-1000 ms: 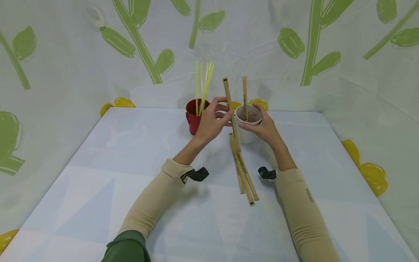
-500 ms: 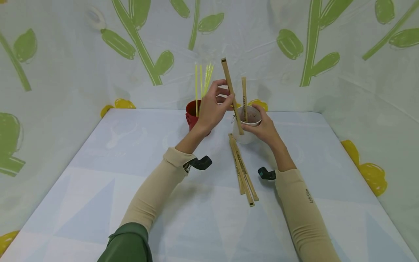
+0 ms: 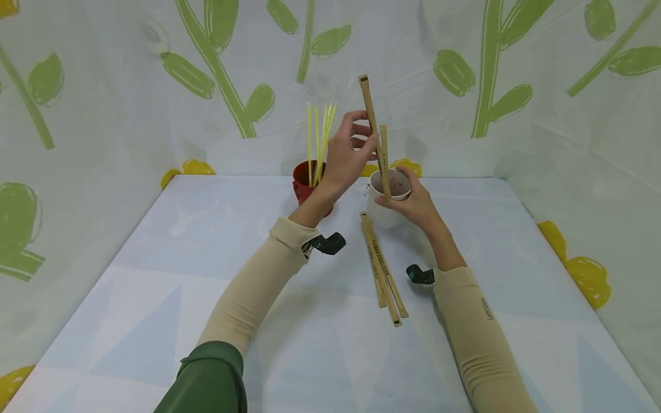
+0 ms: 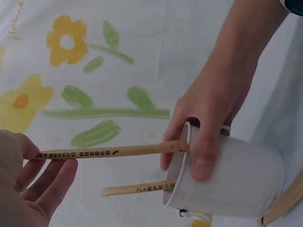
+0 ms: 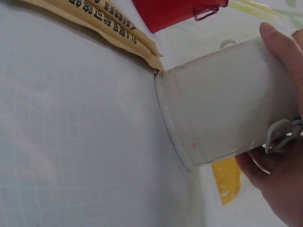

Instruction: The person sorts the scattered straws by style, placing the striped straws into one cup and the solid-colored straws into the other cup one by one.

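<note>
L hand (image 3: 350, 152): thumb & fingertips pinching a straw (image 3: 369, 106) about mid-length, other fingers loosely bent. Straw leans slightly, lower end at mouth of white pail (image 3: 382, 213); can't tell if inside or just at rim. R hand (image 3: 417, 201) spread wide round pail's rim, gripping it, thumb on near side. Pail on table (image 3: 170, 241); 2nd straw (image 3: 384, 140) stands in it.

Writing: straws are brown w/ dark print down the side. L wrist view: "PLA" + Chinese chars legible on 2nd straw, mostly Chinese chars on held one, too small to read fully. R sleeve (image 3: 477, 332) reads "Lets Slim". Wall cloth (image 4: 142, 28) has "flowe…" in yellow script, cut off at edge.

Around: loose straws (image 3: 380, 259), also printed, lie fanned on table in front of pail, far ends just beside its foot. Red pail (image 3: 302, 189) w/ yellow straws (image 3: 325, 137) to the left, partly blocked by L forearm in head view. Black cams (image 3: 329, 244) at both wrists.
</note>
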{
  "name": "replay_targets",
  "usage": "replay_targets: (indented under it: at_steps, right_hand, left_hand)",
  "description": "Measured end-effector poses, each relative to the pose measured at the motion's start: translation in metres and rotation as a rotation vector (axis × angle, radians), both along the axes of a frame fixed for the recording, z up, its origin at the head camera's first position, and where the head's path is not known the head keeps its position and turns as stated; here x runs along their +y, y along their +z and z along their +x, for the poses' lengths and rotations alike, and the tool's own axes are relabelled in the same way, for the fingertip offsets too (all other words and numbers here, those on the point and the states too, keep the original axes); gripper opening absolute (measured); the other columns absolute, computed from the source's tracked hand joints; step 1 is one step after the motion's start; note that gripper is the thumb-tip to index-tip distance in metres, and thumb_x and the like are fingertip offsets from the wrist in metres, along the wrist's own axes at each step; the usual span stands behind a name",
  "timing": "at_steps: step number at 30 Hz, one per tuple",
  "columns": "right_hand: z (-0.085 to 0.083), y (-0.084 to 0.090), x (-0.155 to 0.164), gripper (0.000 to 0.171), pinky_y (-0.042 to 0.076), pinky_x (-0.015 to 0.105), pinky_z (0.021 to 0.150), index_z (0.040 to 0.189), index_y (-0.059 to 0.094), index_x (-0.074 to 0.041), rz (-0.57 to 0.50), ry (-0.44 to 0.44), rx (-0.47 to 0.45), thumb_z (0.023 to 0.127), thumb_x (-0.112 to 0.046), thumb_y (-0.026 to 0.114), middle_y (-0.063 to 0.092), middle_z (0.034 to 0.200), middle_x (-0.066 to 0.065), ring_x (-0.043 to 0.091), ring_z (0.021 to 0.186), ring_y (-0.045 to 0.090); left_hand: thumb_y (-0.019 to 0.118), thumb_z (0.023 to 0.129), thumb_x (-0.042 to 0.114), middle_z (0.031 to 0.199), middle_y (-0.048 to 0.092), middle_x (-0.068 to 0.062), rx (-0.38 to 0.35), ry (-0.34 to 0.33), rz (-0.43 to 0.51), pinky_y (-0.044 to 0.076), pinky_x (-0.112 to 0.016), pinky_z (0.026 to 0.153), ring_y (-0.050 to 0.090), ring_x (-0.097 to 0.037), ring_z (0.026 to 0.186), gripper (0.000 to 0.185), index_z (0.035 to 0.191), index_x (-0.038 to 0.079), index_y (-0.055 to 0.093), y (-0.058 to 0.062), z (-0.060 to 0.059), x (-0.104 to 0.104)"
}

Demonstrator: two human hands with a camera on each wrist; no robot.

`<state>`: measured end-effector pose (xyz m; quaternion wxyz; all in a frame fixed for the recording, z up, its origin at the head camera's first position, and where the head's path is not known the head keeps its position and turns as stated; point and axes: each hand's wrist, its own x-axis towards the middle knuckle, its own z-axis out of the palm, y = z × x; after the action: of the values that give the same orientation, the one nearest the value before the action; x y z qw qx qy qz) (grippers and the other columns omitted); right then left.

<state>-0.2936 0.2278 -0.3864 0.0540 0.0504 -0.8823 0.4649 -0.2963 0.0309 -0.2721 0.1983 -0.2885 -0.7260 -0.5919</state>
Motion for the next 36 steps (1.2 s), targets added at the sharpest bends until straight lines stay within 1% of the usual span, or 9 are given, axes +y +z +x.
replay_targets:
  at_steps: [2, 5, 8, 10, 14, 21, 25, 31, 36]
  right_hand:
    - [0.000, 0.000, 0.000, 0.104, 0.033, 0.062, 0.113, 0.153, 0.024, -0.027, -0.004, 0.001, -0.002, 0.071, -0.058, 0.081, 0.028, 0.160, 0.006, 0.032, 0.146, 0.029]
    - [0.000, 0.000, 0.000, 0.104, 0.031, 0.063, 0.114, 0.153, 0.024, -0.030, -0.005, -0.003, -0.009, 0.070, -0.059, 0.080, 0.027, 0.160, 0.005, 0.031, 0.147, 0.028]
    - [0.000, 0.000, 0.000, 0.104, 0.032, 0.062, 0.113, 0.153, 0.024, -0.031, -0.006, -0.006, -0.007, 0.070, -0.060, 0.080, 0.028, 0.160, 0.005, 0.031, 0.146, 0.029]
    - [0.000, 0.000, 0.000, 0.104, 0.033, 0.062, 0.113, 0.153, 0.025, -0.030, -0.006, -0.006, -0.002, 0.070, -0.060, 0.080, 0.029, 0.160, 0.005, 0.031, 0.145, 0.030]
    - [0.000, -0.001, -0.001, 0.104, 0.033, 0.061, 0.113, 0.153, 0.024, -0.027, -0.008, 0.001, 0.011, 0.071, -0.058, 0.081, 0.029, 0.159, 0.005, 0.031, 0.145, 0.030]
    - [0.001, 0.000, -0.001, 0.104, 0.033, 0.062, 0.113, 0.153, 0.024, -0.024, -0.009, 0.009, 0.024, 0.072, -0.056, 0.081, 0.030, 0.158, 0.007, 0.032, 0.144, 0.031]
    - [0.002, 0.000, -0.001, 0.103, 0.033, 0.062, 0.113, 0.153, 0.025, -0.024, -0.011, 0.011, 0.025, 0.072, -0.055, 0.081, 0.030, 0.159, 0.007, 0.032, 0.144, 0.031]
    - [0.003, 0.000, -0.002, 0.103, 0.034, 0.061, 0.113, 0.154, 0.024, -0.025, 0.004, 0.007, 0.036, 0.072, -0.056, 0.081, 0.028, 0.160, 0.006, 0.032, 0.146, 0.029]
    - [0.003, 0.001, -0.001, 0.102, 0.035, 0.060, 0.112, 0.153, 0.024, -0.026, 0.009, 0.016, 0.044, 0.073, -0.055, 0.081, 0.028, 0.160, 0.007, 0.032, 0.146, 0.030]
  left_hand:
    - [0.058, 0.096, 0.008, 0.101, 0.069, -0.016, 0.005, 0.007, 0.003, 0.060, -0.024, 0.067, 0.071, -0.023, 0.077, 0.036, 0.130, 0.004, 0.047, 0.002, -0.003, 0.002]
    - [0.058, 0.096, 0.007, 0.100, 0.068, -0.017, 0.006, 0.011, 0.011, 0.060, -0.024, 0.066, 0.072, -0.024, 0.075, 0.036, 0.129, 0.004, 0.047, 0.004, -0.006, 0.004]
    - [0.058, 0.095, 0.007, 0.099, 0.068, -0.017, 0.001, 0.019, -0.001, 0.060, -0.024, 0.065, 0.072, -0.024, 0.075, 0.035, 0.129, 0.004, 0.048, 0.003, -0.010, 0.005]
    - [0.058, 0.096, 0.008, 0.100, 0.068, -0.017, -0.005, 0.029, -0.028, 0.060, -0.024, 0.066, 0.071, -0.024, 0.076, 0.035, 0.129, 0.004, 0.048, -0.001, -0.012, 0.005]
    - [0.057, 0.096, 0.008, 0.101, 0.067, -0.017, -0.025, 0.047, -0.078, 0.059, -0.023, 0.066, 0.071, -0.024, 0.077, 0.035, 0.130, 0.005, 0.047, -0.011, -0.015, 0.004]
    - [0.057, 0.096, 0.009, 0.102, 0.066, -0.017, -0.072, 0.032, -0.103, 0.059, -0.022, 0.065, 0.071, -0.026, 0.081, 0.036, 0.131, 0.005, 0.047, -0.029, -0.018, 0.006]
    - [0.057, 0.096, 0.008, 0.102, 0.066, -0.016, -0.102, 0.033, -0.128, 0.059, -0.022, 0.065, 0.072, -0.025, 0.083, 0.037, 0.131, 0.006, 0.046, -0.039, -0.018, 0.010]
    - [0.059, 0.096, 0.010, 0.103, 0.066, -0.014, -0.106, 0.043, -0.171, 0.060, -0.024, 0.069, 0.072, -0.024, 0.086, 0.037, 0.132, 0.007, 0.047, -0.047, -0.019, 0.017]
    - [0.060, 0.096, 0.011, 0.101, 0.068, -0.015, -0.099, 0.045, -0.174, 0.060, -0.027, 0.071, 0.073, -0.026, 0.086, 0.036, 0.131, 0.007, 0.049, -0.051, -0.019, 0.020]
